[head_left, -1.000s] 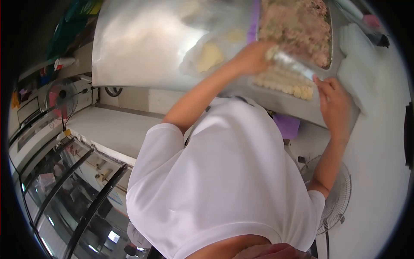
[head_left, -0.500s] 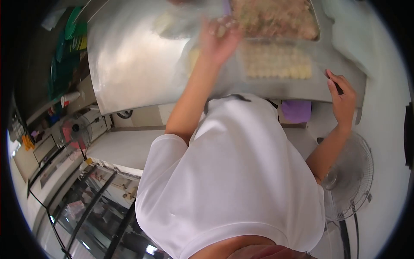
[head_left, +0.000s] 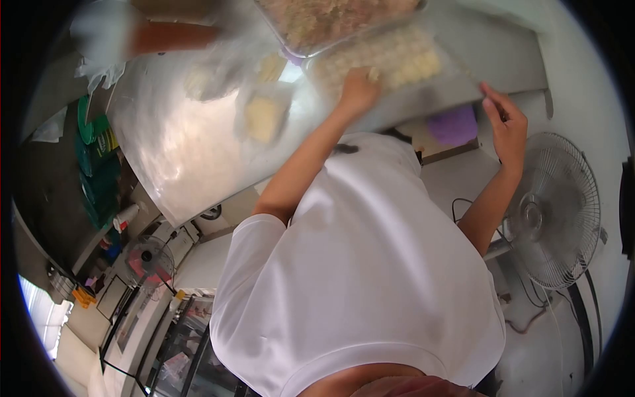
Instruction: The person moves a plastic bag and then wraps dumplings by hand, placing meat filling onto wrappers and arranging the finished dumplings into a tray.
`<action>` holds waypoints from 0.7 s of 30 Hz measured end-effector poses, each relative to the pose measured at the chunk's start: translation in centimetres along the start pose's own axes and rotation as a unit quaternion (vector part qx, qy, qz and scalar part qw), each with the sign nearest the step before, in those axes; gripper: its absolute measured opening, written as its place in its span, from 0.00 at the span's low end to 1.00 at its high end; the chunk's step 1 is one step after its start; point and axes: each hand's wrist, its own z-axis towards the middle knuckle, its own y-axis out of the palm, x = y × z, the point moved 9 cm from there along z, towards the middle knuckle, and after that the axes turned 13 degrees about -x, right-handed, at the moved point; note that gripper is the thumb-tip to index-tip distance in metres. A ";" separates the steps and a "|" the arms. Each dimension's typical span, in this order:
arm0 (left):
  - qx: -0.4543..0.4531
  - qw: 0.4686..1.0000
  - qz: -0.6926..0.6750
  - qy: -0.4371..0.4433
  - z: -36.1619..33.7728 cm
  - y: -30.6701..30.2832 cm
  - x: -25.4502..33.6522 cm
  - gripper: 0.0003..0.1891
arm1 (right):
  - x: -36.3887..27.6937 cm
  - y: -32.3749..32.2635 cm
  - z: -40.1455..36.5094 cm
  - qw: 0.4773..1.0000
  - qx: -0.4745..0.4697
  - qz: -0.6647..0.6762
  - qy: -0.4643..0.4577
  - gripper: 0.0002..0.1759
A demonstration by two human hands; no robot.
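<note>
My left hand [head_left: 360, 91] is closed on a small pale dumpling [head_left: 374, 74], over the near left part of a tray of dumplings [head_left: 417, 63] set in rows. Its fingers are partly blurred. On the right, my right hand [head_left: 507, 126] pinches a thin tool with a dark handle, whose blurred shaft [head_left: 468, 68] points up and left. Behind the dumplings stands a metal tray of minced filling [head_left: 344, 20]. Left of my left hand, a stack of pale yellow wrappers [head_left: 262, 119] lies on the table.
The metal table [head_left: 178, 145] fills the upper middle. Another person's blurred arm [head_left: 175, 38] reaches in at the upper left. Smaller pale pieces [head_left: 271, 66] lie near the filling tray. A standing fan [head_left: 552, 208] is close on my right, a purple cloth [head_left: 453, 126] below the table edge.
The view has turned, so the table appears tilted. My left hand has moved from beside the filling tray to over the dumpling tray. The other person's arm has come into view.
</note>
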 end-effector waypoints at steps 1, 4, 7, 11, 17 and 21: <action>0.026 0.987 0.151 0.048 0.0 0.2 2.1 0.16 | 0.3 0.0 -0.4 1.000 0.003 0.002 0.005 0.15; 0.132 0.978 0.136 0.082 -1.2 0.2 5.9 0.17 | 1.5 -0.2 -1.2 0.999 0.018 0.030 0.020 0.16; 0.093 0.967 0.217 0.095 0.7 1.9 5.4 0.18 | 2.4 0.0 -1.6 0.998 0.019 0.050 0.024 0.16; 0.059 0.968 0.229 0.086 1.5 2.8 5.1 0.19 | 3.0 0.0 -1.6 0.998 0.024 0.055 0.038 0.16; 0.051 0.987 0.142 0.060 1.5 2.3 3.6 0.15 | 3.5 0.0 -1.1 0.998 0.017 0.043 0.048 0.16; 0.054 0.989 0.131 0.031 1.1 1.4 3.5 0.11 | 2.9 0.2 -0.3 0.998 0.012 0.047 0.036 0.16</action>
